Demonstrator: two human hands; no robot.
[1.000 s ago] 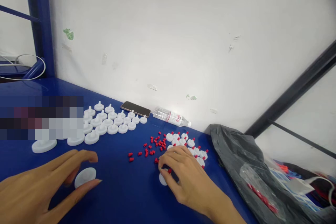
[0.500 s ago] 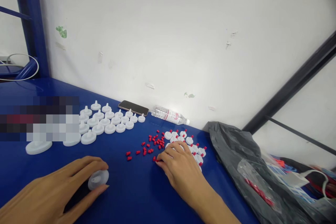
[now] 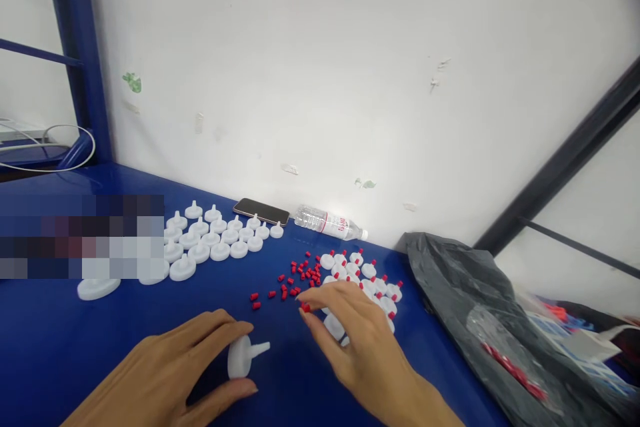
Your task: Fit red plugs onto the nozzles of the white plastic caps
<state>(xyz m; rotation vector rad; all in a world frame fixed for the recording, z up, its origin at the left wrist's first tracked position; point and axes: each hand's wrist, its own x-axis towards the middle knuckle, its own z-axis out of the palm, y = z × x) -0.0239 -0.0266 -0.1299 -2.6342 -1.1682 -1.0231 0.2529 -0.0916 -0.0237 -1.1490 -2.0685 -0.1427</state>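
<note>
Relative to the loose red caps [image 3: 301, 272] on the blue bench [image 3: 210, 300], the left hand [image 3: 173, 367] is nearer the wearer, its grip closed on a white nozzle cap [image 3: 240, 356], spout sideways. The right hand [image 3: 363, 340], just beside them, pinches one red cap [image 3: 305, 307]. The red-tipped white pieces [image 3: 369, 270] lie right of them, the bottle [image 3: 327, 222] beyond.

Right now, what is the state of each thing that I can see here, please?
Left hand: pinching a piece.
White plastic nozzle piece there: tilted, tip bare.
Right hand: pinching a cap.
Small red cap there: held, off any nozzle.
Loose red caps: scattered.
White nozzle pieces at left: upright, uncapped.
White red-tipped pieces at right: clustered.
Black-screened phone: flat, screen dark.
Clear plastic bottle: lying sideways, closed.
</note>
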